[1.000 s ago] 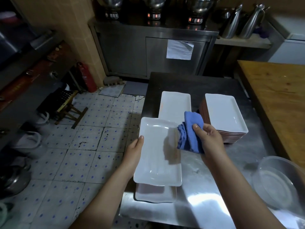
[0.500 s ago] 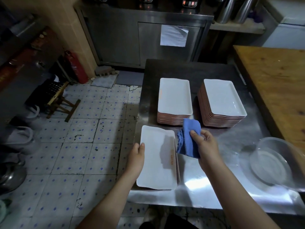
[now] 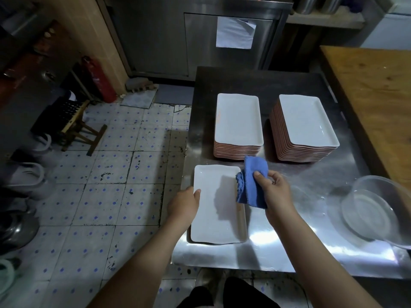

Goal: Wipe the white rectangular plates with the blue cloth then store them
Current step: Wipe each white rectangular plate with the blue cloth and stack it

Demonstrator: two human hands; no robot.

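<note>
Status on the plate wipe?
Left hand holds near plate by its left edge. Right hand grips blue cloth at its right rim. Nothing in the way.

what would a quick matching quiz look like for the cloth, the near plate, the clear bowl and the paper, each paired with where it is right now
Things
1. cloth
2. near plate
3. clear bowl
4. paper

Places
a. stuck on the cabinet door
b. gripped in the right hand
c. by the right edge of the steel table
d. held at its left edge by the left hand

Pairs: 1-b, 2-d, 3-c, 4-a
</note>
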